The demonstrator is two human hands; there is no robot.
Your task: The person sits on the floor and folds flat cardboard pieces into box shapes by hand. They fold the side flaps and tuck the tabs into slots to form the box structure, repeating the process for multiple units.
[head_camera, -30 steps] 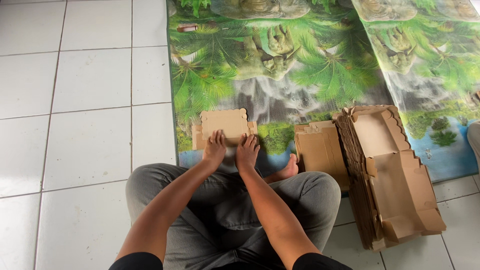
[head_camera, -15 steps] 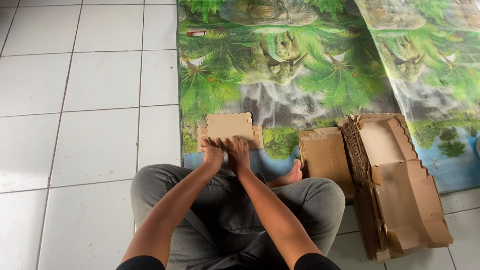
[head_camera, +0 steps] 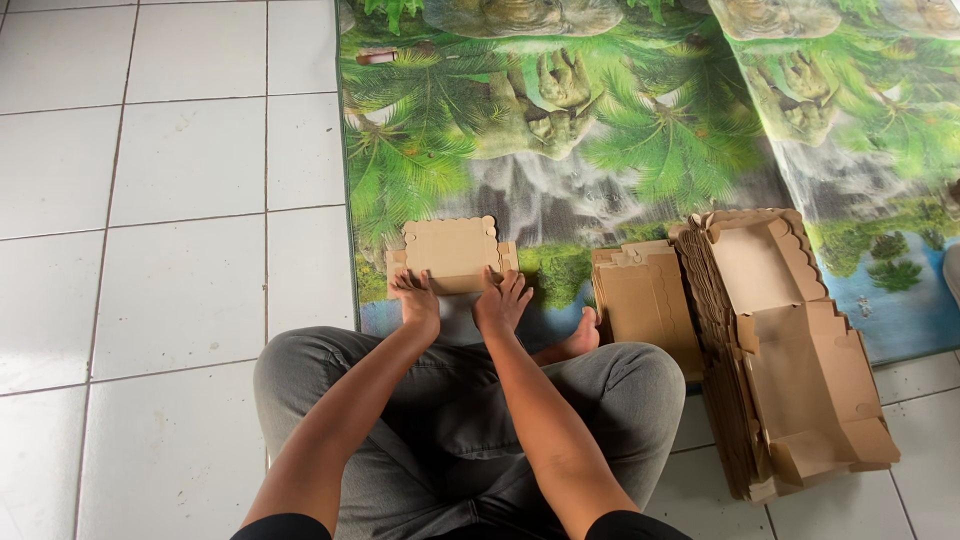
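A small brown cardboard box blank (head_camera: 452, 251) with a scalloped edge lies on the printed jungle mat (head_camera: 600, 150) in front of my crossed legs. My left hand (head_camera: 415, 297) presses on its near left corner with the fingers spread. On the near right edge rests my right hand (head_camera: 501, 300), fingers also apart and flat against the cardboard. Neither hand closes around anything. The part of the cardboard under my palms is hidden.
A stack of flat cardboard blanks (head_camera: 780, 350) lies to my right, partly on the mat and partly on the tiles. A folded cardboard piece (head_camera: 640, 300) sits beside my right knee. White floor tiles (head_camera: 160, 200) spread to the left.
My hands have shifted slightly apart along the near edge of the cardboard. The view has tilted a little, and the cardboard stays in the same place on the mat.
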